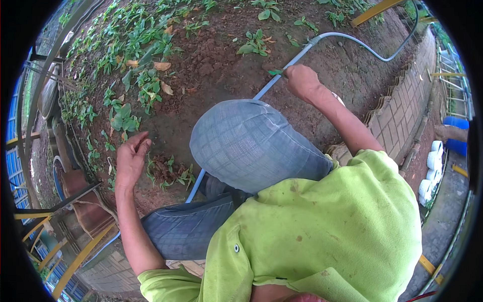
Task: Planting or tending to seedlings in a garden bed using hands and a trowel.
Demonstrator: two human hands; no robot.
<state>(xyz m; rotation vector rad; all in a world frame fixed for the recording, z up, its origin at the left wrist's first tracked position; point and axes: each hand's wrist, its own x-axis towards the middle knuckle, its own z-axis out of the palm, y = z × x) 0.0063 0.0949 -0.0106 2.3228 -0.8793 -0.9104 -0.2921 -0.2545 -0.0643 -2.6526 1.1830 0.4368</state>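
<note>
My right hand is closed in a fist over the bare soil, close to a light blue hose. A green leaf pokes out from its fingers; the rest of what it holds is hidden. My left hand is raised near a leafy seedling, its fingers bent and nothing seen between them. Low green plants grow thickly to the upper left. A small plant clump with loose soil lies right of my left hand. My bent knee in blue jeans stands between both hands.
The hose runs under my knee and curves off to the upper right. A brick border edges the soil on the right, with white round containers and a blue barrel beyond. Yellow metal bars and a brown tile are at lower left.
</note>
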